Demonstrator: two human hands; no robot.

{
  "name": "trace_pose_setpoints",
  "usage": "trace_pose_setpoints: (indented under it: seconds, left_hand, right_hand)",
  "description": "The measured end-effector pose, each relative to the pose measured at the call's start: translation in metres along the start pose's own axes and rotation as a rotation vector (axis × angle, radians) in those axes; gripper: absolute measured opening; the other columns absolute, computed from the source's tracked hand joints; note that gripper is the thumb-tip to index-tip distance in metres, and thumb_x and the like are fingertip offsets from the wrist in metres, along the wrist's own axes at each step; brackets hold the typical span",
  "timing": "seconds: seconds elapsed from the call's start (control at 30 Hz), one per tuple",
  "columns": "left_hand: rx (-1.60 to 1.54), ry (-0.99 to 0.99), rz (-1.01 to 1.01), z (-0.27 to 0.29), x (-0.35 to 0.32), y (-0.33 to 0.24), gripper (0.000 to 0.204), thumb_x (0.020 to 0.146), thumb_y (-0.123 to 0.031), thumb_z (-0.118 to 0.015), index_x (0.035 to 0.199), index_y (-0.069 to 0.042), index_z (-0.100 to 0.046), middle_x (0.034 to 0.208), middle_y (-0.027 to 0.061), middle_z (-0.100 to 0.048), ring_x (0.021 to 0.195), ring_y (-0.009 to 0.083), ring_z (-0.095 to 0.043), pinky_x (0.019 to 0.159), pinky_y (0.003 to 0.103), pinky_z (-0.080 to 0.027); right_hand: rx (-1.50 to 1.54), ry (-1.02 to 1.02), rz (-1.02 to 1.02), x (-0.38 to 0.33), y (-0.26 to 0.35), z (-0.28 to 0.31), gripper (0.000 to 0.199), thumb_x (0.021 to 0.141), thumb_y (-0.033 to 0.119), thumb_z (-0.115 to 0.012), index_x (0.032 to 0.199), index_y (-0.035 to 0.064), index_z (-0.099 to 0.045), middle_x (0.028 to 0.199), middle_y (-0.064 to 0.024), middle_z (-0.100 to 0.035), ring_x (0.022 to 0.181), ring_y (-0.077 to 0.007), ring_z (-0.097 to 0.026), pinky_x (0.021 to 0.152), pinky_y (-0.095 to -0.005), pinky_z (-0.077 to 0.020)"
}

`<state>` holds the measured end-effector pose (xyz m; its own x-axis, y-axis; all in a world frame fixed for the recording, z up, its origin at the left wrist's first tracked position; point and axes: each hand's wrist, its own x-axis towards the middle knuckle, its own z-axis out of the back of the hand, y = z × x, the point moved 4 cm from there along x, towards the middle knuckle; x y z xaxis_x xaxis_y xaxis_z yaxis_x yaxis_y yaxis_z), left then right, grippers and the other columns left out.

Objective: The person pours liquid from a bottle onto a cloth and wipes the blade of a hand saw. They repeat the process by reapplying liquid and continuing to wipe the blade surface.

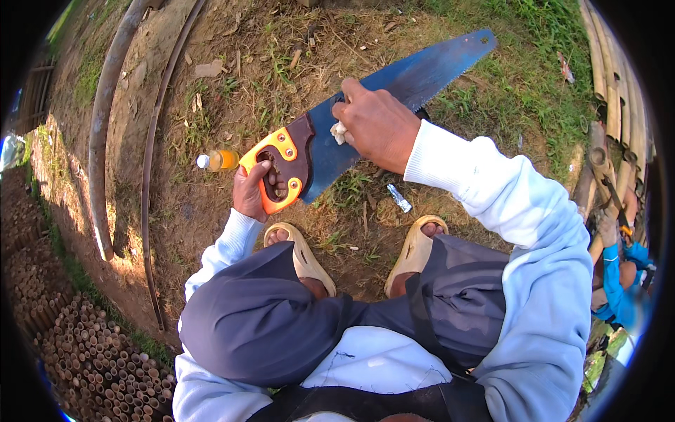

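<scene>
Handsaw [325, 149], long axis diagonal, pointing to upper right

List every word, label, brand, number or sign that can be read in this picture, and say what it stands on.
None: no text can be read anywhere in this picture.
Saw: no readable lettering.
Bottle: too small to tell whether it is marked.
Silver scrap: too small to read, if it has print.
</scene>
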<state>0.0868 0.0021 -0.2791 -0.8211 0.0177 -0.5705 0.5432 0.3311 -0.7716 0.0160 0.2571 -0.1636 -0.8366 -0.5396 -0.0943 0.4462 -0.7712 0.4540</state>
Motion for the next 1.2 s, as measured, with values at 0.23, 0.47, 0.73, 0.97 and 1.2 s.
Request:
trace_pose_setpoints:
  seconds: [0.23, 0.47, 0.73, 0.97, 1.2]
  left_hand:
    - [-0.022, -0.006, -0.072, 0.006, 0.001, -0.003, 0.028, 0.091, -0.009, -0.067, 0.116, -0.002, -0.058, 0.073, 0.0048, -0.062, 0.063, 0.0183, -0.069, 0.057, 0.033, -0.063]
    - [-0.034, -0.014, -0.106, 0.015, 0.001, -0.008, 0.02, 0.091, -0.012, -0.068, 0.107, -0.003, -0.058, 0.071, 0.0042, -0.059, 0.06, 0.0154, -0.063, 0.056, 0.032, -0.06]
    - [-0.032, -0.007, -0.106, 0.015, 0.0, -0.008, 0.021, 0.091, -0.011, -0.066, 0.108, -0.003, -0.056, 0.072, 0.0041, -0.058, 0.061, 0.0151, -0.062, 0.056, 0.03, -0.059]
    - [-0.043, -0.004, -0.095, 0.005, 0.001, -0.009, 0.021, 0.091, -0.009, -0.065, 0.109, -0.003, -0.056, 0.073, 0.0042, -0.057, 0.063, 0.0137, -0.06, 0.056, 0.03, -0.059]
    - [-0.02, -0.009, -0.118, -0.008, 0.001, -0.012, 0.021, 0.091, -0.009, -0.064, 0.11, -0.003, -0.057, 0.07, 0.0039, -0.06, 0.059, 0.0181, -0.068, 0.055, 0.033, -0.062]
  right_hand:
    - [0.002, -0.038, -0.067, -0.009, -0.035, 0.009, 0.016, 0.09, 0.013, -0.066, 0.094, -0.0011, -0.072, 0.106, -0.0204, -0.059, 0.088, -0.039, -0.07, 0.08, -0.0468, -0.0591]
    - [-0.231, -0.362, -0.285, -0.022, -0.139, 0.072, 0.022, 0.084, 0.015, -0.072, 0.1, 0.0, -0.075, 0.096, -0.0192, -0.067, 0.087, -0.0363, -0.069, 0.083, -0.0457, -0.0566]
    - [-0.305, -0.349, -0.603, -0.024, -0.192, 0.112, 0.018, 0.083, 0.013, -0.075, 0.096, 0.0009, -0.078, 0.09, -0.0216, -0.075, 0.091, -0.0342, -0.074, 0.092, -0.0444, -0.0569]
    - [-0.262, -0.307, -0.246, -0.009, -0.116, 0.071, 0.019, 0.087, 0.012, -0.069, 0.101, 0.0, -0.074, 0.095, -0.0239, -0.068, 0.092, -0.0387, -0.071, 0.087, -0.0475, -0.0579]
    - [-0.099, -0.055, 0.048, 0.016, -0.012, 0.004, 0.016, 0.09, 0.013, -0.067, 0.094, -0.0017, -0.068, 0.1, -0.0213, -0.059, 0.08, -0.0383, -0.07, 0.073, -0.0448, -0.0595]
